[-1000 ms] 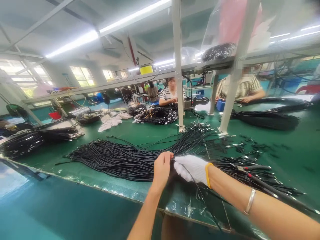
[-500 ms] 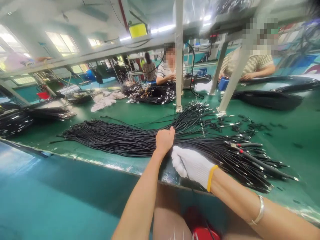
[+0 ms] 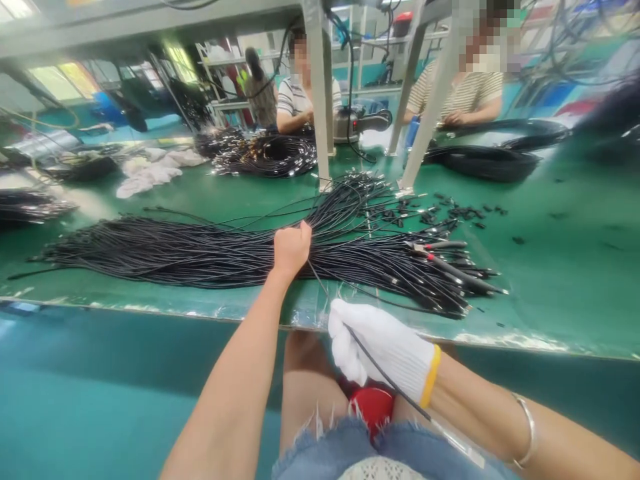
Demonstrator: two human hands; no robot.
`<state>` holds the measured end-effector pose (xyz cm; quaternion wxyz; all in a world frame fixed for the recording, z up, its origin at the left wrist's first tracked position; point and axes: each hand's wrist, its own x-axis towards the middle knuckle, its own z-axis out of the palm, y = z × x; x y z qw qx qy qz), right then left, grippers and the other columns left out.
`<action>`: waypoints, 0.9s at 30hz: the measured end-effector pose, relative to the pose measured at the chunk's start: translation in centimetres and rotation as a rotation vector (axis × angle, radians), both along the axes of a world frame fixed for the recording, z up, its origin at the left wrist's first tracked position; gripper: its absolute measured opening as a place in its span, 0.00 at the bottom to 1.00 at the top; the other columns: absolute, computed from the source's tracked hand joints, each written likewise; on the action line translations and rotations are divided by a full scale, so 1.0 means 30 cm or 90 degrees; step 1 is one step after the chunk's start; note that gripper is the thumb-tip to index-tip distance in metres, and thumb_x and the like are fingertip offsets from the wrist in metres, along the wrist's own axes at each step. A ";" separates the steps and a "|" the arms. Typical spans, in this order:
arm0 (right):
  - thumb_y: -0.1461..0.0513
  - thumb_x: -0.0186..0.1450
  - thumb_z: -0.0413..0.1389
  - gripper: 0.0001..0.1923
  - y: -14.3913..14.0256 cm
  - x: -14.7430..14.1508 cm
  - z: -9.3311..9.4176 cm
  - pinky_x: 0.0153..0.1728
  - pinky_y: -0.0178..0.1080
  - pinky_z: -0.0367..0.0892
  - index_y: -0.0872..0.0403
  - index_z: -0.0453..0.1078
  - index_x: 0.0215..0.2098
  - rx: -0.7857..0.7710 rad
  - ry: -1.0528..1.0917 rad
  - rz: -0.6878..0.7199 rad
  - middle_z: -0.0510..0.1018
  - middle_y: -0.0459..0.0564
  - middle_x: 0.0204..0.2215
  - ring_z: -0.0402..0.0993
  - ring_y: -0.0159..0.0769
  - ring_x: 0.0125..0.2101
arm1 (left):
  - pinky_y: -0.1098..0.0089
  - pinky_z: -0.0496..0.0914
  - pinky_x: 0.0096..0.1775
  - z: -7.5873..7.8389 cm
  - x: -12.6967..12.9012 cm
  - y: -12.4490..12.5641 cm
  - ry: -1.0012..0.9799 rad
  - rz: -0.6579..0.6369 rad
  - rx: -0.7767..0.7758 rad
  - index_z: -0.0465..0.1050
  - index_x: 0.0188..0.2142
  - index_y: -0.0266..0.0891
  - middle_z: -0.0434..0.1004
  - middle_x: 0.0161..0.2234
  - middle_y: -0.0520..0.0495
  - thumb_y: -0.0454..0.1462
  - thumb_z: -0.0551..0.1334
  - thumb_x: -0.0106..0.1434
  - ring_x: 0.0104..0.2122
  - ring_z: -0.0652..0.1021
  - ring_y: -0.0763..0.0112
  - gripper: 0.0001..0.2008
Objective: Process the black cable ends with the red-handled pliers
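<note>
My bare left hand (image 3: 293,250) is closed in a fist over the long bundle of black cables (image 3: 165,250) on the bench. Which strands it grips is hidden under the fingers. In a white knit glove, my right hand (image 3: 367,343) pinches a single black cable (image 3: 385,375) just off the bench's front edge. That cable's free end, with a pale metallic connector (image 3: 457,443), hangs back along my forearm. Dark-handled cutting pliers (image 3: 443,263) lie on the cable ends to the right.
Small black pieces (image 3: 445,212) are scattered on the green bench mat (image 3: 545,287). White posts (image 3: 320,93) rise from the bench. Beyond them sit a coiled cable bundle (image 3: 280,155), white cloths (image 3: 150,172) and two co-workers. Something red (image 3: 373,403) is between my legs.
My right hand has drawn away from the left, toward me, pulling the cable so its connector end now shows by my forearm. My left fist stays on the bundle. The view has tilted downward.
</note>
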<state>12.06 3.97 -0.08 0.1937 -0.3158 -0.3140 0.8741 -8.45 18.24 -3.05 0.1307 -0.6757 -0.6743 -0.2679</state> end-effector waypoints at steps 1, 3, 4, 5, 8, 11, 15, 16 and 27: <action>0.53 0.74 0.44 0.25 -0.014 0.014 0.005 0.10 0.29 0.59 0.55 0.68 0.25 0.000 0.002 0.004 0.73 0.48 0.13 0.67 0.30 0.11 | 0.60 0.77 0.40 0.001 0.001 0.003 -0.002 0.008 -0.004 0.76 0.42 0.36 0.81 0.38 0.48 0.45 0.62 0.70 0.35 0.81 0.67 0.13; 0.51 0.72 0.47 0.23 -0.042 0.043 0.018 0.12 0.29 0.60 0.55 0.68 0.26 0.001 0.007 0.007 0.74 0.48 0.15 0.68 0.29 0.12 | 0.61 0.76 0.40 0.004 0.002 0.005 -0.007 0.026 -0.023 0.76 0.37 0.36 0.81 0.33 0.50 0.47 0.61 0.71 0.32 0.81 0.68 0.15; 0.49 0.71 0.50 0.23 -0.057 0.058 0.024 0.13 0.29 0.61 0.55 0.68 0.26 0.003 0.009 0.008 0.75 0.49 0.15 0.68 0.29 0.12 | 0.61 0.76 0.40 0.006 0.003 0.005 -0.008 0.032 -0.026 0.76 0.35 0.37 0.80 0.31 0.51 0.48 0.61 0.71 0.31 0.81 0.68 0.17; 0.48 0.69 0.52 0.22 -0.072 0.072 0.029 0.13 0.29 0.61 0.55 0.69 0.26 0.005 0.012 0.008 0.76 0.49 0.15 0.68 0.29 0.12 | 0.61 0.75 0.41 0.006 0.003 0.005 -0.010 0.037 -0.027 0.76 0.34 0.37 0.80 0.29 0.51 0.49 0.60 0.71 0.30 0.80 0.68 0.18; 0.44 0.64 0.56 0.24 -0.115 0.108 0.035 0.13 0.30 0.61 0.55 0.69 0.24 0.014 0.020 -0.009 0.76 0.49 0.16 0.68 0.29 0.12 | 0.60 0.74 0.41 0.004 0.002 0.005 -0.013 0.045 -0.020 0.76 0.33 0.37 0.80 0.29 0.51 0.50 0.59 0.71 0.30 0.80 0.67 0.19; 0.42 0.64 0.55 0.27 -0.153 0.134 0.028 0.15 0.29 0.59 0.55 0.69 0.22 0.034 0.033 -0.022 0.74 0.49 0.13 0.66 0.27 0.13 | 0.60 0.74 0.41 -0.002 0.000 0.009 -0.014 0.049 -0.013 0.76 0.36 0.37 0.80 0.31 0.51 0.50 0.60 0.71 0.31 0.80 0.68 0.18; 0.45 0.69 0.52 0.29 -0.190 0.158 0.001 0.17 0.28 0.59 0.57 0.70 0.21 0.077 0.078 -0.051 0.73 0.49 0.13 0.66 0.25 0.13 | 0.60 0.74 0.41 -0.003 0.002 0.012 -0.016 0.052 -0.006 0.77 0.36 0.37 0.80 0.30 0.51 0.48 0.59 0.71 0.30 0.80 0.67 0.17; 0.45 0.70 0.52 0.28 -0.197 0.163 -0.007 0.16 0.28 0.58 0.57 0.70 0.22 0.076 0.087 -0.054 0.73 0.49 0.12 0.65 0.25 0.12 | 0.61 0.73 0.40 -0.002 0.004 0.011 -0.017 0.051 -0.004 0.77 0.35 0.37 0.80 0.29 0.50 0.47 0.58 0.72 0.30 0.80 0.67 0.17; 0.46 0.68 0.53 0.24 -0.232 0.186 -0.010 0.15 0.26 0.57 0.55 0.67 0.26 0.004 0.070 -0.008 0.74 0.49 0.14 0.64 0.24 0.12 | 0.63 0.68 0.38 0.012 0.024 0.000 -0.020 0.048 -0.005 0.82 0.31 0.35 0.81 0.24 0.41 0.37 0.47 0.73 0.31 0.82 0.58 0.26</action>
